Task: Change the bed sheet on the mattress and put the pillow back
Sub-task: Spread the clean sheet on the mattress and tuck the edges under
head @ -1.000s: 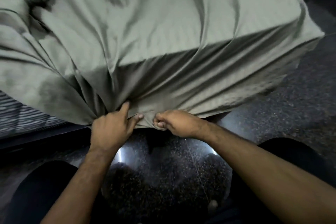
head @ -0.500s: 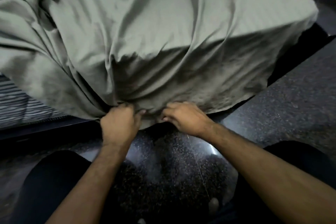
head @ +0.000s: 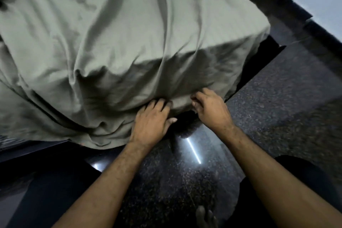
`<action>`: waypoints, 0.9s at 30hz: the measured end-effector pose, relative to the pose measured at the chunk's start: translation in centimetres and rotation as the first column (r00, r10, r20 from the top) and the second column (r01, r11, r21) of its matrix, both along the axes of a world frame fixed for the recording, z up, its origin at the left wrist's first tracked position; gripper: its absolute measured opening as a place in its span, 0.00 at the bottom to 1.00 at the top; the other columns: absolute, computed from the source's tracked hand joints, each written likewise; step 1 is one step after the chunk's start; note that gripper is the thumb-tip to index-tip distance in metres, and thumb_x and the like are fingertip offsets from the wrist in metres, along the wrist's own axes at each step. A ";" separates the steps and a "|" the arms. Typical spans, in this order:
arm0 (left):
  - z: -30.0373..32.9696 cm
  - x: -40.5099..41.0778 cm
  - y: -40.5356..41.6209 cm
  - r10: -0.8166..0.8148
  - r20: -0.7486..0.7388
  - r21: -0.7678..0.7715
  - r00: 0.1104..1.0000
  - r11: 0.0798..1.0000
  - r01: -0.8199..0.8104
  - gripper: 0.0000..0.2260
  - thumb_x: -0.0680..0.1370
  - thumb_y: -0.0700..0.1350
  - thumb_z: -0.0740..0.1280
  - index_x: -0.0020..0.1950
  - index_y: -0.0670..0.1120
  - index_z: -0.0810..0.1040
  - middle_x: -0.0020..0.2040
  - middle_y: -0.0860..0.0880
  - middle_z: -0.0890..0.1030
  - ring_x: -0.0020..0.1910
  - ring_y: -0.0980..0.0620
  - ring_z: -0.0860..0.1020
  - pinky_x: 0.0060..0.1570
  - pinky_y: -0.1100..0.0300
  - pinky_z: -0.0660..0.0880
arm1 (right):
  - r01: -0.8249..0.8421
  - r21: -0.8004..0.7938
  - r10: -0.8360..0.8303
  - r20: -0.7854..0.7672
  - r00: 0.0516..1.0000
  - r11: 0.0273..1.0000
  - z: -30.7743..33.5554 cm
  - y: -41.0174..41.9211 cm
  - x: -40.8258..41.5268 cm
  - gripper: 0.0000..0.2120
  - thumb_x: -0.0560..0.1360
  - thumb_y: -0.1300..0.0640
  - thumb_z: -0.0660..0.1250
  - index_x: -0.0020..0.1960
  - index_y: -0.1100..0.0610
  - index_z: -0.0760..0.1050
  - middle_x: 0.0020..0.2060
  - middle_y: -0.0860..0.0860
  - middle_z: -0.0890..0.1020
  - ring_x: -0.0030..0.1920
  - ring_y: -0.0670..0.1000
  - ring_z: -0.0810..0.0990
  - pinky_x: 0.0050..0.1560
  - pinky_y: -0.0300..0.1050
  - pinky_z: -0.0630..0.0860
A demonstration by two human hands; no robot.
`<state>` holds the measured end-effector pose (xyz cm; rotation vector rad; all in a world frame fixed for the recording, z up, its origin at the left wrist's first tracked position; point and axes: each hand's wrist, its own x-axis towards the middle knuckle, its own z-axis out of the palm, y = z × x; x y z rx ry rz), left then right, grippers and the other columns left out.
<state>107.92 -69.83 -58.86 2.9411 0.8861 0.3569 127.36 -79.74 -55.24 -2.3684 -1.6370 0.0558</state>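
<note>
A grey-green bed sheet (head: 129, 29) covers the mattress, wrinkled on top and draped over its near end and right corner. Both hands are at the sheet's lower edge, under the mattress end. My left hand (head: 151, 122) lies on the hanging fabric, its fingertips dug into a fold and its thumb sticking out free. My right hand (head: 211, 109) is a little to the right, with its fingers curled round the sheet's hem. Loose sheet still hangs in folds to the left of my hands. No pillow is in view.
The floor (head: 286, 98) is dark, speckled and glossy, with a light streak reflected between my arms. A dark bed frame (head: 259, 57) shows at the right corner. Striped fabric (head: 5, 139) peeks out at the far left. My bare foot (head: 205, 216) is at the bottom.
Both hands have moved right and inward along the sheet's lower edge. The hanging fabric between them is drawn in under the mattress end, and the view has swung toward the right corner.
</note>
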 end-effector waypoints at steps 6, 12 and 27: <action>0.0 2.2 -1.9 0.205 -0.022 0.005 0.979 0.979 -0.204 0.23 0.77 0.61 0.67 0.66 0.48 0.76 0.59 0.46 0.77 0.56 0.44 0.75 0.50 0.48 0.72 | 0.307 -0.065 -0.308 -0.006 0.951 0.949 0.3 -1.4 4.6 0.10 0.79 0.55 0.65 0.57 0.58 0.77 0.53 0.56 0.78 0.55 0.60 0.78 0.48 0.54 0.76; 0.8 3.9 -0.6 -0.187 0.074 -0.030 0.980 0.981 0.189 0.21 0.79 0.59 0.61 0.65 0.46 0.74 0.60 0.46 0.77 0.56 0.43 0.77 0.51 0.49 0.76 | 0.340 -0.180 -0.333 0.069 0.940 0.923 0.8 -1.2 5.9 0.13 0.80 0.52 0.64 0.60 0.57 0.76 0.57 0.57 0.76 0.58 0.62 0.77 0.52 0.55 0.76; -0.2 9.4 -4.2 0.081 0.019 -0.100 0.997 0.992 -0.078 0.29 0.80 0.62 0.53 0.66 0.42 0.76 0.61 0.43 0.78 0.58 0.42 0.77 0.54 0.49 0.78 | 0.178 -0.174 -0.182 -0.011 0.983 0.969 -1.6 -1.6 10.3 0.16 0.79 0.57 0.62 0.65 0.60 0.76 0.63 0.59 0.77 0.68 0.62 0.73 0.69 0.56 0.70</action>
